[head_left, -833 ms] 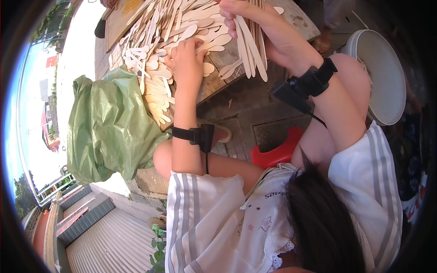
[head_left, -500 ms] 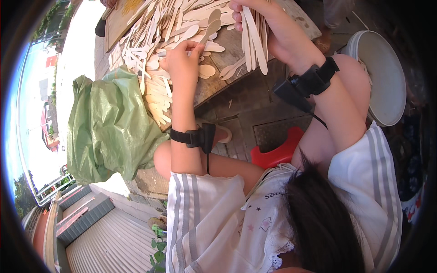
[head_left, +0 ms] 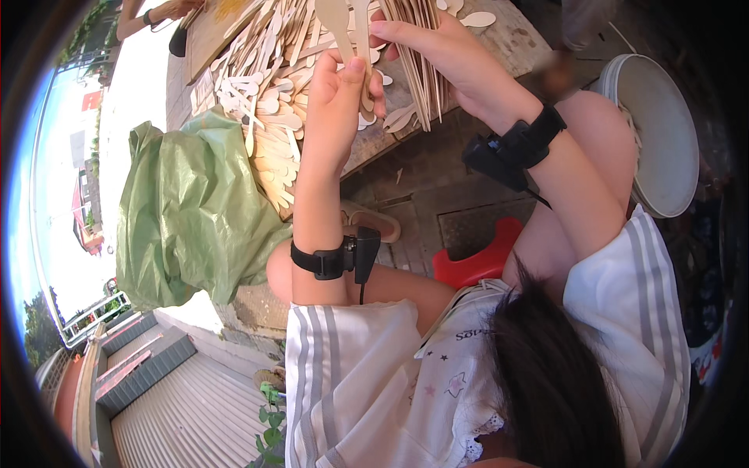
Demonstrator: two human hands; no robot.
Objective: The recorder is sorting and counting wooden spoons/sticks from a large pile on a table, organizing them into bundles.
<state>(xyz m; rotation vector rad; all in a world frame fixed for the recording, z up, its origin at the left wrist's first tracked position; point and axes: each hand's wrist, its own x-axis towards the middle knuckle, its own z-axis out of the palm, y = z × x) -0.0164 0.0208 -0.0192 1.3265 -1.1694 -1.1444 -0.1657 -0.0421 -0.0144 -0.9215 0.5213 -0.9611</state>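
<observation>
My left hand (head_left: 337, 97) is closed on two flat wooden spoons, pinched by their handles with the heads up; one wooden spoon (head_left: 334, 22) has its broad head near the top edge. Beside it, my right hand (head_left: 456, 58) is wrapped round a thick bundle of wooden cutlery (head_left: 417, 66), whose long narrow ends point down toward me. Its thumb reaches over to the second spoon in my left hand, touching or nearly so. The bundle's upper end is cut off by the picture's edge. Behind both hands spreads a loose heap of pale wooden cutlery (head_left: 269, 101).
The cutlery lies on a worn wooden table (head_left: 511, 35). A green plastic sack (head_left: 195, 210) stands left of it, a white bucket (head_left: 663, 140) at right. Between my legs is a red stool (head_left: 480, 253). Another person's hand (head_left: 175, 9) shows at the far left.
My left hand has moved up and right with its spoons, next to the bundle. The right hand and its bundle have shifted slightly left and tilted. Another person's arm has appeared at upper left.
</observation>
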